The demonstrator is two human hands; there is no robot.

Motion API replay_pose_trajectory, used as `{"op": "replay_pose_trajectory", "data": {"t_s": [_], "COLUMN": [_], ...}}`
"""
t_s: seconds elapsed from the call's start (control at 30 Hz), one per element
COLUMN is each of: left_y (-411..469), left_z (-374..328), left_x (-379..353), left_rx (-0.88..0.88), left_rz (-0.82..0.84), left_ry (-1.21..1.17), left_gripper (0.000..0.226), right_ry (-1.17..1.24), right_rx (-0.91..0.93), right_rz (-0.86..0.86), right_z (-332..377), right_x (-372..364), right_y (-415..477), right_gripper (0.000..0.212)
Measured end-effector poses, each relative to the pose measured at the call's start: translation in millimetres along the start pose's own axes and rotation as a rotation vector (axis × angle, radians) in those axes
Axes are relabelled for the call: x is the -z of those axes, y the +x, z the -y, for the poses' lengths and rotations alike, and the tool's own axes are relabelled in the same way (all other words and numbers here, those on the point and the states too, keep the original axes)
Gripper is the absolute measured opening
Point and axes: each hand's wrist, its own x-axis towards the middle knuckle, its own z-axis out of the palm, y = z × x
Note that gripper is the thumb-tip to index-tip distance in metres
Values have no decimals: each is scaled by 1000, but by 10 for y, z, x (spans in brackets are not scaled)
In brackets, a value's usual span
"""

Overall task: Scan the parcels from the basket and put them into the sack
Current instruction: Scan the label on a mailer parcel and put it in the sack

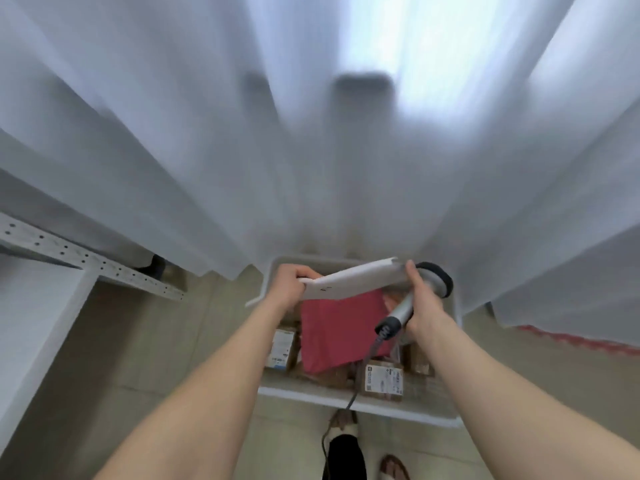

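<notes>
While both my arms reach out over the basket [360, 401], my left hand [292, 284] has its grip closed on the left edge of a flat white parcel [353, 282], thumb side on top and the fingers curled under where I cannot see them. That parcel hangs in the air above the far half of the basket, tilted so its right end sits higher than its left. My right hand [424, 303] has its grip wrapped around the grey handle of the scanner [414, 299], and my right thumb also presses against the right end of the white parcel, so the parcel is pinched between my two hands. The scanner's dark round head points away from me, just beyond the parcel's right end, and its cable [349, 403] runs down from the butt of the handle, over the near rim of the basket and toward the floor.

Below the parcel, inside the white basket, a red soft-pack parcel [341, 332] lies on top of the others. Brown cardboard parcels with printed labels show around it: one [284, 348] on the left side, one [382, 379] near the front rim and another [420, 358] at the right.

A white curtain [311, 133] hangs behind the basket, blurred. A perforated metal shelf frame [86, 261] stands off to the left. My foot [393, 467] in a sandal shows at the bottom.
</notes>
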Motion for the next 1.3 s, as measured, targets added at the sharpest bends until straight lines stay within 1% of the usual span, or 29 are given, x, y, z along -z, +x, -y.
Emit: {"op": "replay_pose_trajectory", "data": {"t_s": [0.07, 0.13, 0.17, 0.27, 0.3, 0.33, 0.37, 0.43, 0.47, 0.5, 0.57, 0.63, 0.67, 0.73, 0.77, 0.8, 0.83, 0.87, 0.97, 1.03, 1.13, 1.17, 1.23, 1.3], "left_y": [-200, -410, -515, -888, -1033, -1184, -1338, -1653, -1786, -1912, -2156, -2378, -2468, -2657, -2753, -2813, -2859, -2896, -3035, -3129, -3242, -3281, -3337, -3353], "left_z": [-147, -237, -275, -365, -404, -446, -485, -541, -539, -539, -584, -663, -709, -814, -862, -895, -920, -939, -1072, -1154, -1202, -1199, -1158, -1118], "left_x": [115, 210, 256, 355, 379, 405, 433, 511, 560, 621, 767, 926, 1004, 1101, 1130, 1161, 1185, 1196, 1232, 1287, 1463, 1541, 1694, 1834], "left_rx": [-35, -75, -94, -153, -176, -199, -215, -216, -188, -126, 29, 180, 234, 268, 251, 218, 200, 186, 126, 54, -31, -43, -64, -83], "left_rz": [8, -2, -12, -73, -107, -143, -179, -240, -278, -324, -435, -539, -562, -512, -493, -497, -499, -466, -249, -180, -167, -168, -181, -220], "left_ry": [4, 24, 29, 78, 93, 119, 178, 388, 464, 465, 313, 2, -216, -756, -961, -1076, -1134, -1173, -1242, -1219, -1189, -1168, -1105, -1053], "left_gripper": [45, 44, 45, 52, 55, 56, 54, 45, 44, 45, 46, 44, 41, 28, 26, 30, 35, 39, 34, 33, 36, 33, 19, 16], "right_ry": [-20, -52, -108, -260, -283, -295, -297, -266, -251, -238, -212, -206, -207, -210, -206, -200, -194, -190, -191, -202, -209, -220, -254, -263], "right_rx": [-7, 9, 18, 61, 81, 105, 124, 146, 156, 168, 195, 213, 213, 231, 252, 273, 291, 312, 375, 416, 468, 475, 485, 477], "right_rz": [19, 35, 36, 44, 44, 48, 61, 107, 128, 151, 204, 280, 322, 383, 407, 430, 451, 469, 461, 426, 373, 353, 336, 366], "right_z": [97, 173, 202, 233, 238, 245, 252, 261, 270, 282, 308, 330, 335, 345, 346, 346, 337, 318, 236, 171, 58, 22, -46, -94], "right_x": [44, 97, 125, 249, 303, 352, 407, 501, 542, 572, 613, 630, 630, 617, 606, 587, 567, 547, 491, 462, 425, 413, 386, 340], "right_y": [-220, -422, -531, -894, -1025, -1149, -1280, -1514, -1628, -1743, -1954, -2157, -2256, -2448, -2541, -2624, -2701, -2769, -2965, -3087, -3195, -3231, -3317, -3408], "right_gripper": [86, 84, 80, 49, 46, 48, 51, 52, 47, 41, 34, 31, 31, 27, 23, 21, 22, 22, 24, 26, 27, 27, 26, 24]}}
